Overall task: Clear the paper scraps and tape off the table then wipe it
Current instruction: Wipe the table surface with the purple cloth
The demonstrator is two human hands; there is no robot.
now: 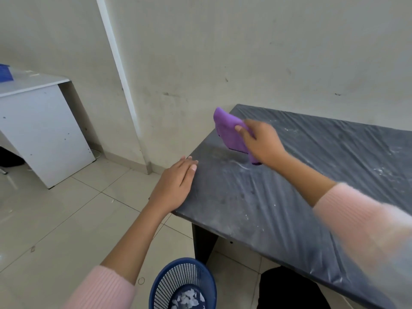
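Dusty dark counter [301,188]; fingers of my right hand [263,141] grip the purple cloth [227,130] near its far corner, left hand [176,181] flat on the edge; swept carelessly, dust [380,171] could miss the basket [169,275] and hit the floor [66,219]

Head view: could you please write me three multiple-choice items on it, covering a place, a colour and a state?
1. Where does the heap of white paper scraps lie? A) on a shelf B) in the blue basket C) in a drawer
2. What colour is the cloth in the right hand? A) purple B) green C) yellow
3. How is the left hand? A) clenched in a fist B) holding the basket C) flat on the table edge

1 B: they lie at the basket's bottom.
2 A: purple fabric shows past the fingers.
3 C: straight fingers rest on the edge.
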